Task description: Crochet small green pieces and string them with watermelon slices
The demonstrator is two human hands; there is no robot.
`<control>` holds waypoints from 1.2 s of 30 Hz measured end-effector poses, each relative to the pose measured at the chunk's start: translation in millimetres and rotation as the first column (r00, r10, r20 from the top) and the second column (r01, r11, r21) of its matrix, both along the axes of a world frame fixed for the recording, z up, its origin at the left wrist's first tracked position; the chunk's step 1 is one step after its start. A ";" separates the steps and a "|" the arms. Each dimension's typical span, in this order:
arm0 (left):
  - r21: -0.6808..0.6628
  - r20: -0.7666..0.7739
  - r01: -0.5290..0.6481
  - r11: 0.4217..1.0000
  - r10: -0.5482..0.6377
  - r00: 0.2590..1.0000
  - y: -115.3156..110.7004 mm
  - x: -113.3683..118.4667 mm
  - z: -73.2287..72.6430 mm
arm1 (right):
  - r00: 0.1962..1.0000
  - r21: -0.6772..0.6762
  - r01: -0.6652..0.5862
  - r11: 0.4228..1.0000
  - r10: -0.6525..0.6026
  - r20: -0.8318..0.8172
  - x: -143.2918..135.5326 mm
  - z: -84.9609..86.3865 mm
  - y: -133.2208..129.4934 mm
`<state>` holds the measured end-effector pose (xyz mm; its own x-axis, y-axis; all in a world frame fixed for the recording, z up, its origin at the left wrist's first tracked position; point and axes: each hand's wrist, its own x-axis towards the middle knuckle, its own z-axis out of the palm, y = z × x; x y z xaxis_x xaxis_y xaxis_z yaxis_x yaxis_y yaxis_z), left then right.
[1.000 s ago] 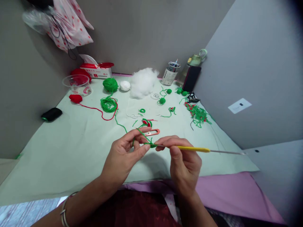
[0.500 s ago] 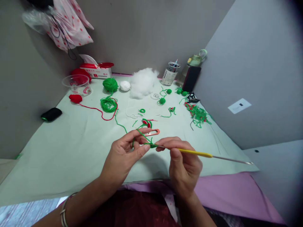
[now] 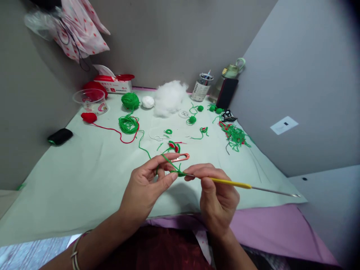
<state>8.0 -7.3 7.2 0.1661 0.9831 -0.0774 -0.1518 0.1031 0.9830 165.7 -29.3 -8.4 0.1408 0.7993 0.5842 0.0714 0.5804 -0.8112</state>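
My left hand [image 3: 149, 183] pinches a small green crochet piece [image 3: 180, 173] between thumb and fingers, with green yarn running over its raised index finger. Gripped in my right hand [image 3: 218, 198] is a yellow-handled crochet hook [image 3: 230, 182]; its left tip meets the green piece and its other metal end points right. Just beyond my fingers lies an orange-red tool [image 3: 184, 157], partly hidden by the left hand. Small red and green crochet pieces [image 3: 173, 146] rest behind it. The yarn leads back toward a loose green coil [image 3: 128, 124].
At the back stand a green yarn ball [image 3: 130, 101], white stuffing [image 3: 170, 98], a pen cup [image 3: 201, 88], a bottle and a phone [image 3: 227, 93]. Left are a clear tub [image 3: 98, 107], red yarn [image 3: 89, 117] and a black case [image 3: 60, 137]. Yarn scraps [image 3: 236, 135] lie right.
The green yarn between the coil and my left hand has shifted slightly. Both hands keep nearly the same pose and hold.
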 end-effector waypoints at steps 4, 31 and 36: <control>-0.014 0.026 0.017 1.000 -0.016 1.000 -0.3 -0.6 -0.9 | 0.996 -0.001 -0.007 1.000 0.007 -0.085 -1.4 -0.4 0.7; 0.069 -0.072 -0.114 0.991 0.119 0.990 -4.1 5.8 0.3 | 0.947 0.243 0.099 0.965 -0.166 0.276 -1.0 -15.1 -3.4; -0.158 0.257 0.066 0.985 -0.024 0.966 -2.0 7.3 0.2 | 0.800 0.371 0.187 0.910 -0.360 0.479 -0.2 -22.5 -4.2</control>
<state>15.3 -9.2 7.4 0.2450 0.9515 -0.1862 -0.3847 0.2717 0.8822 165.5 -33.5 -30.9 -0.0705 0.5555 0.8286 0.6277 0.6703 -0.3959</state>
